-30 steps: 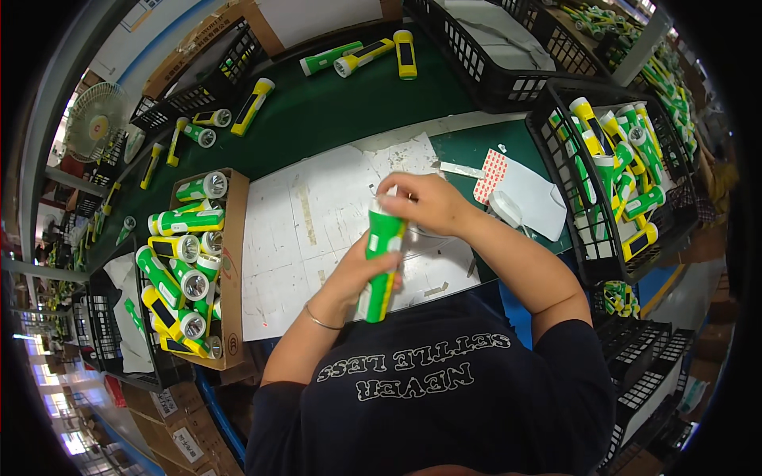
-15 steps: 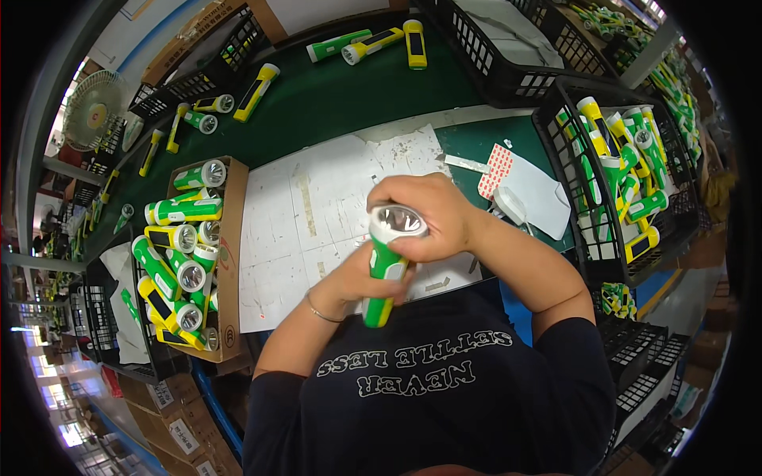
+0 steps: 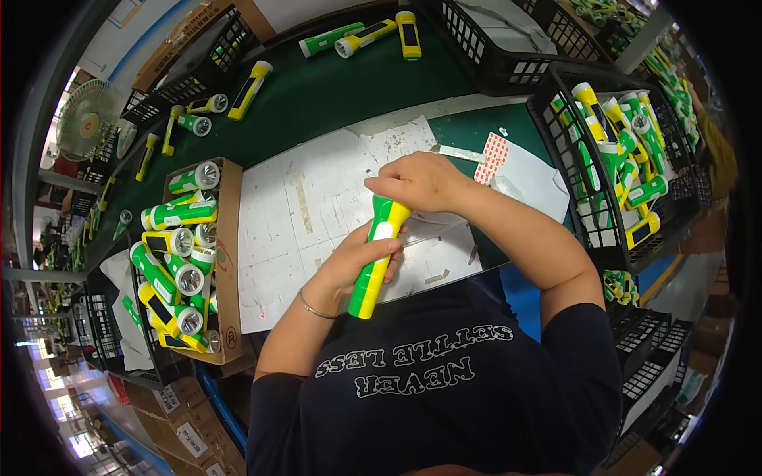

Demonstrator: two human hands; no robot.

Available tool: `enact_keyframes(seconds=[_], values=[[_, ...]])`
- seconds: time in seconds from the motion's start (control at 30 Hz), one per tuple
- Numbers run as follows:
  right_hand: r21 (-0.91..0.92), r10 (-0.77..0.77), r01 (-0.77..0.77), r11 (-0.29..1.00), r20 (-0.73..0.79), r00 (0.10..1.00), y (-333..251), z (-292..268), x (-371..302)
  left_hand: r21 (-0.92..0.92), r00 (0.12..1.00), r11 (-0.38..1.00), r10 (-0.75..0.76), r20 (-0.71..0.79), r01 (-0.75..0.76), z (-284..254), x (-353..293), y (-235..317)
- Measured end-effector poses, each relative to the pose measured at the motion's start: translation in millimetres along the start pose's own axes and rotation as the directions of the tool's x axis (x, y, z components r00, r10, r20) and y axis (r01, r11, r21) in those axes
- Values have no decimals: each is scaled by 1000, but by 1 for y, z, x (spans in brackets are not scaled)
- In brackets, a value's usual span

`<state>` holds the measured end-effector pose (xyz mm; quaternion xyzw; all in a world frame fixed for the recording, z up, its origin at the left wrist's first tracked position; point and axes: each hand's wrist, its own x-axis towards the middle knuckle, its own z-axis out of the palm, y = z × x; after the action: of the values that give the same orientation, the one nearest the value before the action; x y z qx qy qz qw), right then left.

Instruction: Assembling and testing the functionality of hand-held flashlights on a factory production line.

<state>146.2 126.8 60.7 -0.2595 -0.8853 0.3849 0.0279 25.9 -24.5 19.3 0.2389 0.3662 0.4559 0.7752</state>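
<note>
A green and yellow flashlight (image 3: 367, 284) slants in front of my chest, its tail end pointing down toward me. My left hand (image 3: 349, 258) is wrapped round the middle of its body, thumb across the front by a white switch patch. Over its head end my right hand (image 3: 425, 182) is closed, so the lens and rim are hidden from view. Beneath both hands lies a white, stained work sheet (image 3: 274, 210).
On the left stands a cardboard box (image 3: 230, 262) of flashlights; on the right, a black crate (image 3: 548, 119) holds more. Several flashlights lie along the green table (image 3: 317, 91). A red-patterned card strip (image 3: 493, 159) and white paper (image 3: 540, 194) lie beyond my right forearm.
The flashlight has turned: its lens was showing and is now covered by my right hand. That hand has moved up over the head, and more of the body shows below.
</note>
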Motion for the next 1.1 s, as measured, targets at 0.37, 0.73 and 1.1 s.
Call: enact_keyframes(seconds=[0.37,0.73,1.1], values=[[357,-188,182,916,-18,982,4,3,-4,-507,893,834,39,448,218,-14,0,-10],[68,-50,53,996,-39,998,-12,1,-7,-431,964,895,5,266,115,-2,-5,-8],[-25,-191,189,982,-123,974,-10,9,-19,-212,982,977,30,185,11,4,-4,-8]])
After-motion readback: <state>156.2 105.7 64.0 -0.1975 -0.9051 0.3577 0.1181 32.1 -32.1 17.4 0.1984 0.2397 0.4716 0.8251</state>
